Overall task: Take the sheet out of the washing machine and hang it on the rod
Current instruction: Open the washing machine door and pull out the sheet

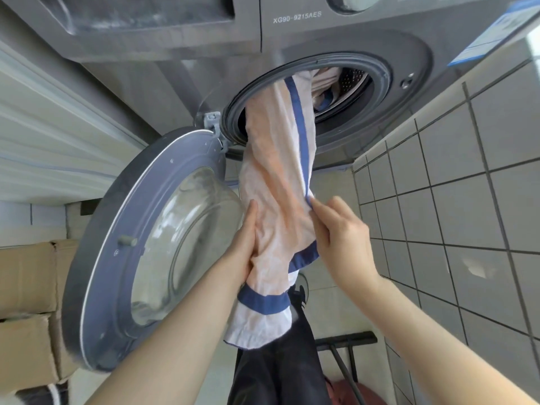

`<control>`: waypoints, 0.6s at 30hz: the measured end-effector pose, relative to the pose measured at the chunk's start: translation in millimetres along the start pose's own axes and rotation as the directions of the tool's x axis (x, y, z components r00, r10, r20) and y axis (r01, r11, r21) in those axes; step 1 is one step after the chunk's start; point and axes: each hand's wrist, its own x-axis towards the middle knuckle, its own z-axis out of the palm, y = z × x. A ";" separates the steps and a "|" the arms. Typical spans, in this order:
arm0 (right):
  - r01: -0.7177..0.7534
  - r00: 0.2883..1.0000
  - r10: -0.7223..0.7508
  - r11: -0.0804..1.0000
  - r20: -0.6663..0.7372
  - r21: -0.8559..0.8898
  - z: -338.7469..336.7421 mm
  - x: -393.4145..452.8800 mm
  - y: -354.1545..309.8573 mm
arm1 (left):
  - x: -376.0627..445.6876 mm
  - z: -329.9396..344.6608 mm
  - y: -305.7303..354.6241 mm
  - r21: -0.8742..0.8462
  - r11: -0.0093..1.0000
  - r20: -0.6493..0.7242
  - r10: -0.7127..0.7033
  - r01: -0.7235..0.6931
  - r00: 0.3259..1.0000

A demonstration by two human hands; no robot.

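Peach sheet [274,182] hangs from washing machine [175,68] drum (door open); our left hand [245,244] grips it at 7 o'clock, right hand [342,232] pinches blue edge.

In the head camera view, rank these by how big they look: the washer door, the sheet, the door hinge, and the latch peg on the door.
1. washer door
2. sheet, though part stays inside the drum
3. door hinge
4. latch peg; it looks close to the hinge in size.
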 end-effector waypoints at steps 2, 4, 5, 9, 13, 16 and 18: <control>0.127 0.983 -0.122 0.992 0.138 -0.023 0.5 -20.2 -2.4 | -6.0 3.3 3.2 -0.151 0.986 0.089 -0.063 0.076 0.994; 0.199 0.948 -0.188 0.980 0.257 -0.020 4.6 -37.3 -9.0 | -12.1 8.1 10.1 -0.021 0.999 0.097 -0.036 0.038 0.995; 0.217 0.933 -0.203 0.976 0.299 -0.015 6.3 -43.4 -13.6 | -18.6 12.5 12.7 0.095 0.995 0.066 0.012 -0.018 0.998; 0.205 0.894 -0.214 0.977 0.395 0.064 -4.6 -43.3 -28.5 | -38.4 23.0 14.4 0.328 0.928 -0.153 0.237 -0.177 0.959; 0.067 0.906 -0.117 0.989 0.407 0.136 -33.5 -27.1 -25.5 | -60.7 16.2 30.7 0.408 0.872 -0.183 0.370 -0.272 0.911; 0.024 0.934 -0.019 1.000 0.356 -0.012 -53.7 -16.2 -18.3 | -94.4 13.7 46.1 0.589 0.730 -0.085 0.482 -0.346 0.872; 0.029 0.925 0.024 0.991 0.380 -0.133 -66.7 -8.6 -18.6 | -118.7 11.8 50.3 0.730 0.568 0.000 0.556 -0.380 0.831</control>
